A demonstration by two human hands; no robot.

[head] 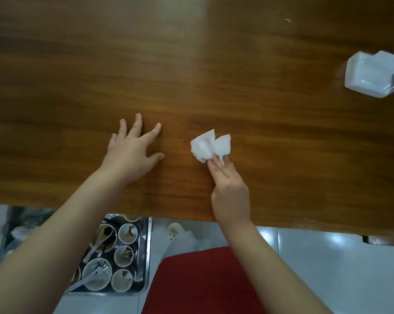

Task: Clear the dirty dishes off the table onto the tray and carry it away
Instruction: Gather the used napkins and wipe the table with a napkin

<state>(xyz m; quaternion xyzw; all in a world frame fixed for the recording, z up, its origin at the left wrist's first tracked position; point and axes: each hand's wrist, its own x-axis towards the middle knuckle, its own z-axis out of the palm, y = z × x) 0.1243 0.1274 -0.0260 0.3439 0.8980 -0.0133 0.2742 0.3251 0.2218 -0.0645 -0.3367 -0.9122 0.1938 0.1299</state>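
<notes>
Near left, below the edge of the surface [214, 64] — metal tray [146, 250] loaded with dirty bowls [97, 274] and spoons [87, 281], long axis near to far, spoon handles pointing near-left. Left hand [132, 152] flat on the wood, fingers spread, arm outstretched. Further right, right hand [231, 193] pinching a crumpled white tissue [208, 147] at the fingertips. Far right — wrapped napkin pack [372, 73].
</notes>
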